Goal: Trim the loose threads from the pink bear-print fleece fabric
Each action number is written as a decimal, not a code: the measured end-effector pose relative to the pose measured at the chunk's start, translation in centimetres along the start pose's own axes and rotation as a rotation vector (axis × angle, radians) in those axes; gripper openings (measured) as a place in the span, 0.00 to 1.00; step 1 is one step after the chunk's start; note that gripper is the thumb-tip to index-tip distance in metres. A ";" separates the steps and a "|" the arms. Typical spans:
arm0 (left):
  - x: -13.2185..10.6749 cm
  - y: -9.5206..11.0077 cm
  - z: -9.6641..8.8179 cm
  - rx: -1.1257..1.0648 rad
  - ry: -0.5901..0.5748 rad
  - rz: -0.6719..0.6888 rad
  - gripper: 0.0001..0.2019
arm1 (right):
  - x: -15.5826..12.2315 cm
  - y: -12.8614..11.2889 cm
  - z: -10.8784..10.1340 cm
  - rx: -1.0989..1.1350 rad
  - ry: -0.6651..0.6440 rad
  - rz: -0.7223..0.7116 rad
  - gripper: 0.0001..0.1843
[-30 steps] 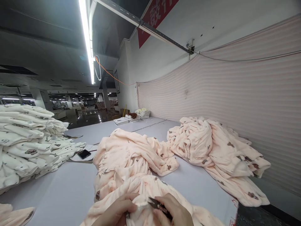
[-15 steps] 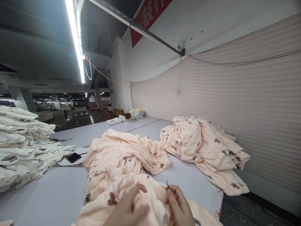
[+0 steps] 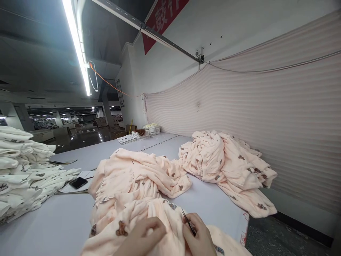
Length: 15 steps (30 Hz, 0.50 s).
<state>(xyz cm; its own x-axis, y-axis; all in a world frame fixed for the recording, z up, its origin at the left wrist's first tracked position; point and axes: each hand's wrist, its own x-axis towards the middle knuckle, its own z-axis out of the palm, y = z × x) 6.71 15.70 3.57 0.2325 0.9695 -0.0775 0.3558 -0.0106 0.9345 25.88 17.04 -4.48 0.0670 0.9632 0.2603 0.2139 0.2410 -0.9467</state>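
A soft pale-pink garment (image 3: 170, 217) with small bear prints lies bunched in front of me at the table's near side. My left hand (image 3: 149, 231) rests on it, fingers curled and closed on its cloth. To the right, my right hand (image 3: 198, 233) is closed around slim dark thread snips (image 3: 188, 222), whose pointed tips stick up and to the left above the cloth. Just beyond my hands, another heap of the pink garments (image 3: 138, 170) covers the middle of the table. The lower parts of both hands run out of view.
Another pink pile (image 3: 210, 156) hangs over the table's (image 3: 213, 199) right edge. White printed garments (image 3: 23, 177) are stacked at left, beside a black phone (image 3: 78, 182) on papers. Folded white cloths (image 3: 151, 129) sit at the far end. A striped sheet (image 3: 253, 106) covers the wall.
My left hand has lowered and its fingers have closed on the cloth. The snips in my right hand now show more and lean left. The view has shifted slightly right.
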 end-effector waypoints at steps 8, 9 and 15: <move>0.5 -0.7 2.2 0.130 0.118 -0.077 0.05 | -0.4 -0.9 2.7 0.119 0.054 -0.032 0.11; 0.3 -0.9 1.9 0.092 0.122 -0.061 0.05 | -0.3 -0.7 2.6 0.053 0.056 -0.051 0.11; -1.3 -3.4 1.2 0.126 0.391 0.048 0.12 | -0.2 -0.3 2.6 -0.050 -0.019 -0.119 0.01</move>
<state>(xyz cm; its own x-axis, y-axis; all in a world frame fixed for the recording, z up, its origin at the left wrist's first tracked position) 6.27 14.17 0.12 -0.1013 0.9869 0.1256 0.4667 -0.0643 0.8820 23.26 17.12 -4.70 0.0200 0.9302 0.3664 0.2673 0.3482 -0.8985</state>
